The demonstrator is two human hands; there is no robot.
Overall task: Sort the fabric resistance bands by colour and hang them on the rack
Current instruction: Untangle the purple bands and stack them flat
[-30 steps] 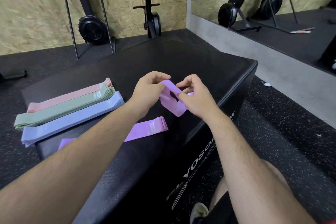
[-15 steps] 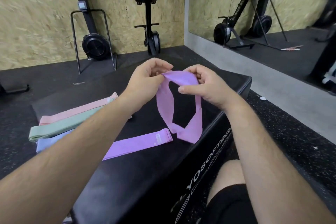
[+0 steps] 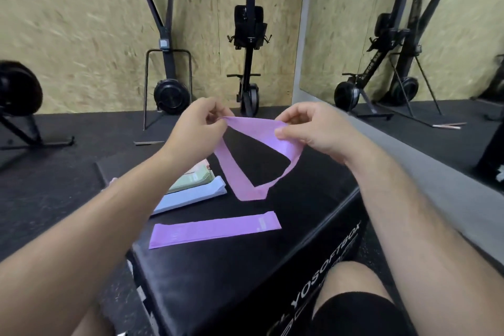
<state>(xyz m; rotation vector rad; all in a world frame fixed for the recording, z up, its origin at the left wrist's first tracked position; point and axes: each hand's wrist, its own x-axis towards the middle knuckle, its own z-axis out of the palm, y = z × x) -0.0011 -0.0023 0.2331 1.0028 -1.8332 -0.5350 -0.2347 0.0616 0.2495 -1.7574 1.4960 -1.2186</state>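
- Head view, the room: a gym with a chipboard wall point(image 3: 81, 35), a black rubber floor point(image 3: 68, 158) and a large mirror point(image 3: 409, 35) on the right. Upright exercise machines point(image 3: 248, 63) stand against the wall.
- Head view, the surface: a black padded box serves as the desk point(image 3: 300, 199), just in front of the seated person's bare knee point(image 3: 354, 294).
- Head view, the hands: both arms reach forward over the desk. The left hand point(image 3: 196, 128) and right hand point(image 3: 313, 131) each pinch the top edge of the lifted purple band point(image 3: 259, 128). Each grip is closed on the fabric between thumb and fingers.
- Head view, the band: it hangs as an open loop with a twist near its bottom, which dips close to the desk. Whether it touches is unclear.
- Head view, the other bands: a flat purple band point(image 3: 215, 229) lies nearest the person. Beyond it, partly hidden by the left forearm, lie a blue band point(image 3: 191, 196), a green band point(image 3: 193, 180) and a sliver of a pink band point(image 3: 201, 165), side by side.
- Step in hand, as a judgement: sorting looks largely done, and this band is being opened out and straightened, probably for hanging.
- Next move, as a judgement: work out the twist, keep the loop open, and carry it to the rack. No rack can be made out here, so the person will likely need to turn or stand.
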